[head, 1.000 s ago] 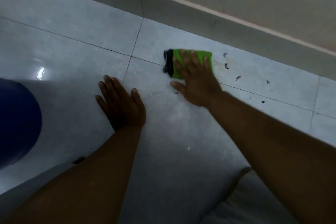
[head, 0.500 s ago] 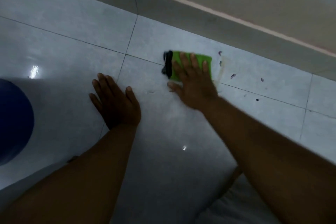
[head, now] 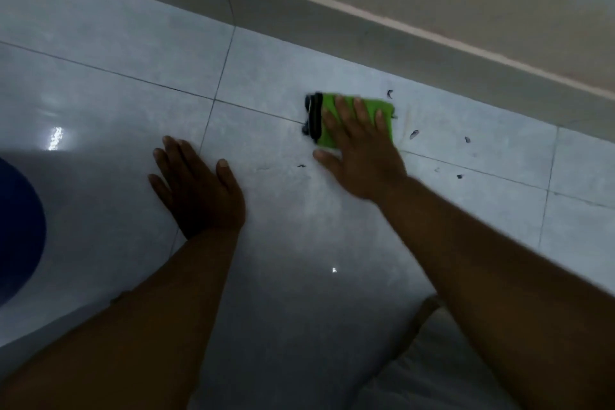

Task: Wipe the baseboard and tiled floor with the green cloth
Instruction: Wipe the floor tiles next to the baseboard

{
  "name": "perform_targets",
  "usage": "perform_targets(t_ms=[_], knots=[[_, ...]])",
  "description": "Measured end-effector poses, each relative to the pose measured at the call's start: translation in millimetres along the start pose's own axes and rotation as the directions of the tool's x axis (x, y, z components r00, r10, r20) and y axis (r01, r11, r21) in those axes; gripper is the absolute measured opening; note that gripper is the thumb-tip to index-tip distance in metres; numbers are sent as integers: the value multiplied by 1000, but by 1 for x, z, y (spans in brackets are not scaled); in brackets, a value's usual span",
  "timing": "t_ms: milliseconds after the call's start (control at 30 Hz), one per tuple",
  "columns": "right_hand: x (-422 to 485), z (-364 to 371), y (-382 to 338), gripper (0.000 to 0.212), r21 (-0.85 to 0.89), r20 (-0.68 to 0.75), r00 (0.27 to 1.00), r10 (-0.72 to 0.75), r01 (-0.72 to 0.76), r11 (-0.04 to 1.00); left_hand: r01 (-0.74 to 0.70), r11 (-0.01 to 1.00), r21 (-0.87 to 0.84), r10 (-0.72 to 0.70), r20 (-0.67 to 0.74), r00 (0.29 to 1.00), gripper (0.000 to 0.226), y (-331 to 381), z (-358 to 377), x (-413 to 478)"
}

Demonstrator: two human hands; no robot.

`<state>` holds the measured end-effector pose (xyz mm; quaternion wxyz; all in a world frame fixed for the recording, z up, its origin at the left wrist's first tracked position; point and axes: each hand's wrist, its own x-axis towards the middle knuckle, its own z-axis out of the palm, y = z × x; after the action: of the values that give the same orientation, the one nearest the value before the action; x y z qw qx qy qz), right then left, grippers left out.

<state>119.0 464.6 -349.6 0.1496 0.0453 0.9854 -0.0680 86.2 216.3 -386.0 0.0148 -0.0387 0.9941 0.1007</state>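
Green cloth (head: 352,120), flattened under the open right hand (head: 361,156), has crept toward dark specks (head: 413,134) beside it; left hand (head: 199,190) stays splayed, floor-wiping unfinished.

Both bare forearms reaching forward from the near edge. Left hand (head: 199,190) flat, palm down, fingers together, thumb out right. Right hand (head: 359,150) farther and to the right, palm down, fingers spread, pressing flat.

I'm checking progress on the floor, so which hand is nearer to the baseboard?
Right. The right hand presses the green cloth flat on the tiled floor near the baseboard; the left hand rests flat farther back.
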Motion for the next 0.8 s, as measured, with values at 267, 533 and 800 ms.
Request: perform_targets(t_ms=[267, 533, 800], knots=[[-10, -8, 60, 75, 16, -13, 986, 166, -166, 986, 16, 1000, 17, -16, 15, 1000, 69, 3, -2, 2], [-2, -7, 51, 81, -21, 48, 993, 105, -104, 994, 14, 999, 33, -14, 13, 1000, 69, 2, -3, 0], [-39, 6, 28, 79, 60, -8, 970, 244, -243, 968, -42, 999, 2, 41, 28, 999, 72, 9, -4, -17]])
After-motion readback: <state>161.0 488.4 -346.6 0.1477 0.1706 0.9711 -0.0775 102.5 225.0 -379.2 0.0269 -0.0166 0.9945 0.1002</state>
